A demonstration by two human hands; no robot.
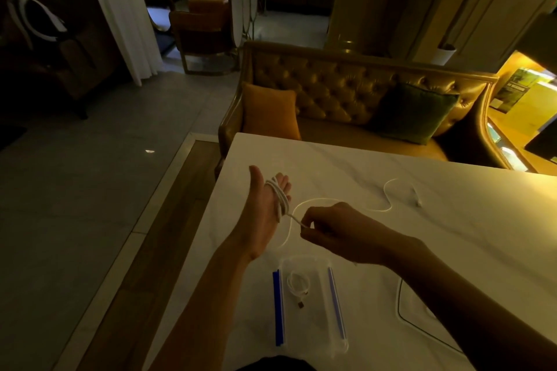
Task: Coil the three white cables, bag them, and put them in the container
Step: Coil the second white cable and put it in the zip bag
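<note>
Beyond the clear zip bag on the pale marble counter, the open left hand carries thin white cable loops while the right hand pinches the slack; even, light tension should keep turns neat.

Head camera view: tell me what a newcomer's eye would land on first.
The left hand, held palm-up over the white marble table, with a thin white cable wound round its fingers while the right hand pinches the strand. Nearer the camera lies a clear zip bag holding a coiled cable.
</note>
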